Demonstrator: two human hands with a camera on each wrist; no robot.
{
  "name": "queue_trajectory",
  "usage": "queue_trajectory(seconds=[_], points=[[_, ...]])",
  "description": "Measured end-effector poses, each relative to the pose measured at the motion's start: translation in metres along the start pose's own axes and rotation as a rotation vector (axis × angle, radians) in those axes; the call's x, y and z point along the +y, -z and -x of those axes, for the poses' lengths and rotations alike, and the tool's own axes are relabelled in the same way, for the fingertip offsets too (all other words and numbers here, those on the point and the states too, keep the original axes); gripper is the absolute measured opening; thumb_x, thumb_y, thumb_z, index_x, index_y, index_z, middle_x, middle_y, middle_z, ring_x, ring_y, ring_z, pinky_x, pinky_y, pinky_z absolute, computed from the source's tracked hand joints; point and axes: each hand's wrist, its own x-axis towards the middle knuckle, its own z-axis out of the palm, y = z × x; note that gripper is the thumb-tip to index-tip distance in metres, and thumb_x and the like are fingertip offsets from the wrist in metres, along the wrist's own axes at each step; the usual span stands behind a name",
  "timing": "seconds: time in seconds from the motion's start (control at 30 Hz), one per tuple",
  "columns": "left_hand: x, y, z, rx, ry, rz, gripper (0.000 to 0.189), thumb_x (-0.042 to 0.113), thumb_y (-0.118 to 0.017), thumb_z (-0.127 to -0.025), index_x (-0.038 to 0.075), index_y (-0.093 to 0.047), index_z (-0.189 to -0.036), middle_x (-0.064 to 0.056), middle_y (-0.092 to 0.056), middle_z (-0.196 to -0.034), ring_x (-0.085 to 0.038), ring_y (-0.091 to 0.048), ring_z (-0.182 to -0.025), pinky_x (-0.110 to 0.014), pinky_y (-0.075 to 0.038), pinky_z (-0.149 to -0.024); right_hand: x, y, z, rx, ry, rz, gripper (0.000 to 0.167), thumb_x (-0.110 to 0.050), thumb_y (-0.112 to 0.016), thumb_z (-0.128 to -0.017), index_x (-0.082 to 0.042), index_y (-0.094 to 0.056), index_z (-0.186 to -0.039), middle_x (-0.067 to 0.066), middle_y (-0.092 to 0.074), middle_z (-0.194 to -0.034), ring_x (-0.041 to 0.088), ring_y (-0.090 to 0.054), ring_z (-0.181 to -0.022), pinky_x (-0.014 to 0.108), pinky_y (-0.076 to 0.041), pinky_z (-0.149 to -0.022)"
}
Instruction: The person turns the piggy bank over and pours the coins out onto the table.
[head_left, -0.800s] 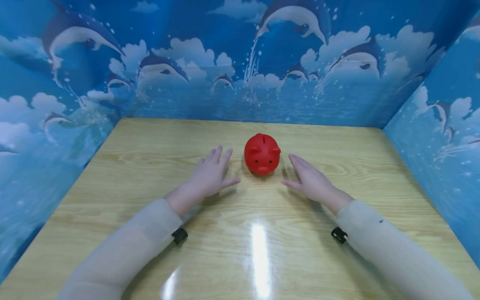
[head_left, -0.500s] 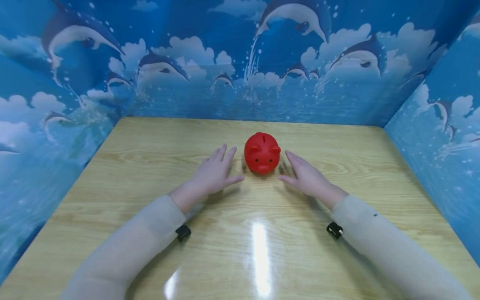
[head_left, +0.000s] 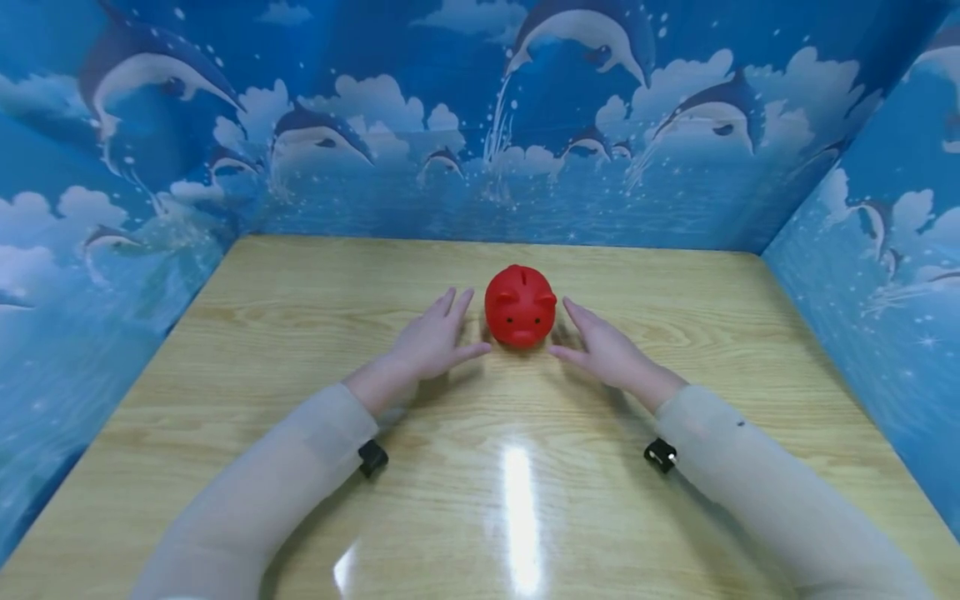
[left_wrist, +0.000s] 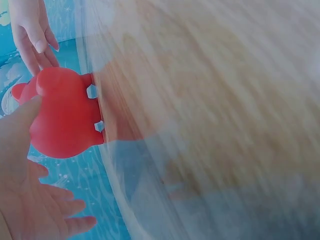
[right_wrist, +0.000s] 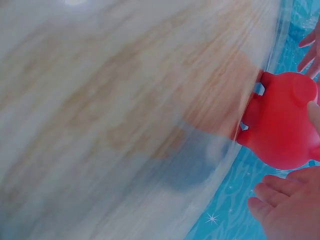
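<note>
A red piggy bank (head_left: 520,308) stands on the wooden table, its snout toward me and a coin slot on top. My left hand (head_left: 431,343) is just left of it, fingers spread and thumb stretched toward its front. On the other side, my right hand (head_left: 609,350) has its fingers extended and its thumb pointing at the pig's front. Both palms face the pig, with a narrow gap on each side in the head view. In the left wrist view the thumb overlaps the piggy bank (left_wrist: 65,117); the right wrist view shows the piggy bank (right_wrist: 285,122) between both hands.
The glossy wooden table (head_left: 300,275) reaches back to a blue dolphin-print backdrop (head_left: 360,192), which also encloses the left and right sides. Light reflections lie on the near part of the tabletop. Each sleeve carries a small black device (head_left: 372,458) at the wrist.
Both hands have moved inward and slightly forward, narrowing the gaps beside the piggy bank. The piggy bank stays at its place on the table.
</note>
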Motion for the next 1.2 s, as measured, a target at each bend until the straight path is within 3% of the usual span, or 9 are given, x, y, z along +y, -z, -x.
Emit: queue_trajectory(seconds=[0.47,0.73,0.9,1.2], points=[[0.001,0.001,-0.012,-0.012,-0.022,0.195,0.098,0.055,-0.063,-0.081,0.020,-0.005,-0.151,-0.013,-0.010,-0.155,-0.031,-0.021,-0.138,-0.055,-0.033,-0.101,-0.009,0.001,-0.008,-0.010,-0.033,-0.117,0.089,-0.040,-0.062,-0.088,-0.009,-0.005,-0.150,0.014,-0.017,-0.153,0.035,-0.021,-0.137,0.052,-0.029,-0.104],[0.000,0.000,-0.015,0.003,-0.094,0.338,0.098,0.043,-0.069,-0.081,0.014,-0.007,-0.151,-0.009,-0.011,-0.155,-0.027,-0.013,-0.140,-0.050,-0.024,-0.107,-0.014,0.001,-0.011,-0.009,-0.038,-0.160,0.090,-0.041,-0.062,-0.088,-0.013,-0.004,-0.151,0.015,-0.024,-0.151,0.034,-0.031,-0.133,0.052,-0.034,-0.101],[0.006,0.001,-0.016,0.018,-0.133,0.364,0.098,0.035,-0.073,-0.080,0.013,-0.008,-0.151,-0.008,-0.012,-0.155,-0.026,-0.012,-0.140,-0.049,-0.026,-0.107,-0.017,0.002,-0.011,-0.008,-0.038,-0.176,0.091,-0.041,-0.063,-0.087,-0.015,-0.003,-0.151,0.012,-0.024,-0.151,0.032,-0.034,-0.132,0.052,-0.035,-0.100],[0.016,-0.004,-0.023,0.012,-0.131,0.385,0.102,0.030,-0.077,-0.078,0.018,-0.007,-0.151,-0.006,-0.012,-0.155,-0.025,-0.008,-0.141,-0.048,-0.030,-0.105,-0.017,-0.002,-0.012,0.017,-0.050,-0.173,0.092,-0.039,-0.065,-0.086,-0.017,-0.003,-0.151,0.015,-0.030,-0.148,0.033,-0.038,-0.129,0.052,-0.036,-0.100]])
